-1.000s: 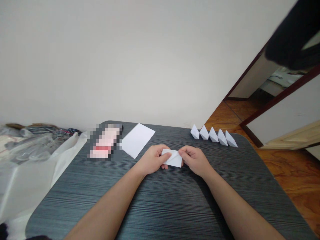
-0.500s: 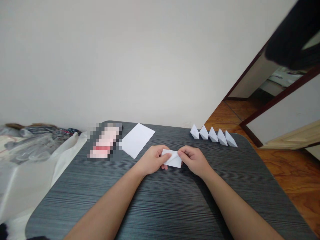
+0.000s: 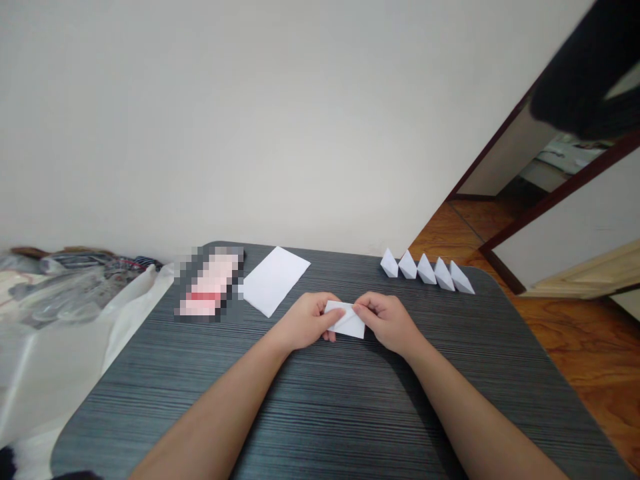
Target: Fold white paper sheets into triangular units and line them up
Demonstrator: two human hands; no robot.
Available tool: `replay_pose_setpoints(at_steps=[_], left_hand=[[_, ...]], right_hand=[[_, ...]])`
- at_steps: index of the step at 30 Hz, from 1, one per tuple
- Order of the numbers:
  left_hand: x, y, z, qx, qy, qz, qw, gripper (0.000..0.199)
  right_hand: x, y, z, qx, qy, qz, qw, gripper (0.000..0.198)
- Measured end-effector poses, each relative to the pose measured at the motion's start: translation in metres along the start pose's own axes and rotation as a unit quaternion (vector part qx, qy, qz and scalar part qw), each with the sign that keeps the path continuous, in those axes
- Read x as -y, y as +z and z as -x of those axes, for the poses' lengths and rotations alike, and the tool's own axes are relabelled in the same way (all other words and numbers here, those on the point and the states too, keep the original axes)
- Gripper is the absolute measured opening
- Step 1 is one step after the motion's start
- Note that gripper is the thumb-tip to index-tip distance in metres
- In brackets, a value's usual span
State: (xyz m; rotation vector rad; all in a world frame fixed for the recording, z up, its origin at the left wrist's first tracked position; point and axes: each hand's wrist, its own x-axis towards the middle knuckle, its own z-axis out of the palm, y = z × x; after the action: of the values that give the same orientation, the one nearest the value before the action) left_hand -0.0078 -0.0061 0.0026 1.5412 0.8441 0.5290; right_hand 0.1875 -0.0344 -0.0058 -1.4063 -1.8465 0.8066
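L hand is holding a small folded white paper approx. mid-frame, a bit below ctr: its thumb is lying across the paper's L part & the other fingers are curling behind, w/ a tip or two showing below the edge. R hand is pinching the same piece at its upper R edge, thumb & index narrow on it; how the rest of the R fingers are sitting, can't tell. A faint slanting line seems to be running across the paper betw. the thumbs, so prob. a fold is being set or tucked there. Can't tell if the paper is resting on the dark table or being held just above. Next move is prob. calling for a firm L thumb pinning the layers while the R fingertips are lining up & pressing the crease, w/o slip. Five white paper shapes are sitting in a row R of ctr; a flat white sheet, maybe several, is lying L of ctr, just beside a pixelated pink-red item, no ID poss.
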Motion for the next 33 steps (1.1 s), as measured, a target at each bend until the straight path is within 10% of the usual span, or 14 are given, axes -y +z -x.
replay_pose_setpoints(at_steps=[33], left_hand=[[-0.0021, -0.0002, 0.0, -0.017, -0.001, 0.002, 1.0, 0.026]], right_hand=[[-0.006, 0.0027, 0.0027, 0.062, 0.064, -0.119, 0.989, 0.021]])
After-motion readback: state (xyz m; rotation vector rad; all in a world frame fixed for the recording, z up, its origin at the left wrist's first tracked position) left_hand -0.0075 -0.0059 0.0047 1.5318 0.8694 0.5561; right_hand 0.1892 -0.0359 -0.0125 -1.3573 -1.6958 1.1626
